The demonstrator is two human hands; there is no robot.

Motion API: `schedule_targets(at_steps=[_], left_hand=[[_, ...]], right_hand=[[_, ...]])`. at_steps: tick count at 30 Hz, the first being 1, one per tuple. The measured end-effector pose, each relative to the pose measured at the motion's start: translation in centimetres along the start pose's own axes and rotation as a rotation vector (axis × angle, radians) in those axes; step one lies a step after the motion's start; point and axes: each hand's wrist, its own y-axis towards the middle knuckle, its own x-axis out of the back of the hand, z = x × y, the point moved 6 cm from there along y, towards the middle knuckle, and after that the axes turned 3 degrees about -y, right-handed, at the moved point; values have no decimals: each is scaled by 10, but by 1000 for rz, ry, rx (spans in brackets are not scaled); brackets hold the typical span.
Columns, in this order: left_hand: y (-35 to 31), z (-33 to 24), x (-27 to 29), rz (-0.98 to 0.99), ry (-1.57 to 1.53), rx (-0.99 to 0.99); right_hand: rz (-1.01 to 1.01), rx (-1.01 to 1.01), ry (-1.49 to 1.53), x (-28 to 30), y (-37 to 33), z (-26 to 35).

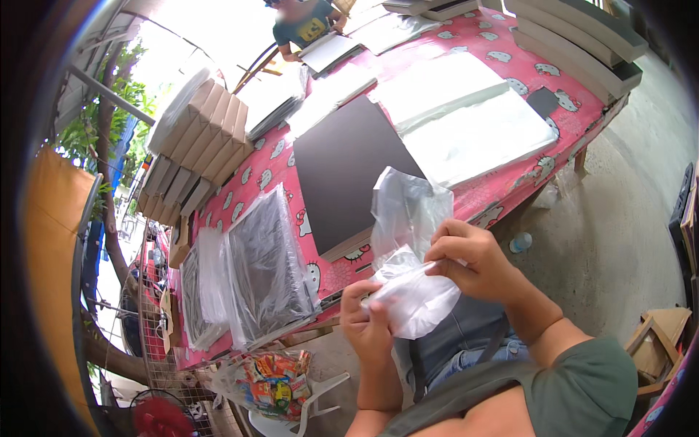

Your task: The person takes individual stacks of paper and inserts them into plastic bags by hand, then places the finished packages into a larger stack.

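Between my two hands is a clear plastic bag (411,211), its gathered lower part held in front of my body and its far end reaching over the table edge. My left hand (368,320) pinches the gathered plastic at one side. With fingers pressed together, my right hand (466,258) grips the bag's other side. Just beyond the bag lies a stack of black boards (353,167). To its left, a black stack wrapped in clear plastic (266,269) rests near the table's front edge.
A pink patterned cloth covers the table (280,178). White plastic sheets (473,138) lie at its right, beside tall board stacks (575,44). Brown bundles (211,120) are piled at the left. Across the table sits another person (306,29). A white chair (320,397) holds a bag of colourful packets (277,382).
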Motion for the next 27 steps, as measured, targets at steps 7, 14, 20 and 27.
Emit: schedule_targets(at_steps=[7,14,20,27], left_hand=[[-17,27,21,2,-10,331],[-27,-1,-9,35,-247,-131],[-28,9,-1,-99,-335,166],[-22,9,18,-229,-161,-35]], right_hand=[[132,-16,-66,-23,-8,15],[51,-188,-4,-23,-19,-3],[-94,-51,-10,-24,-17,3],[-117,-31,-41,-25,-16,-3]])
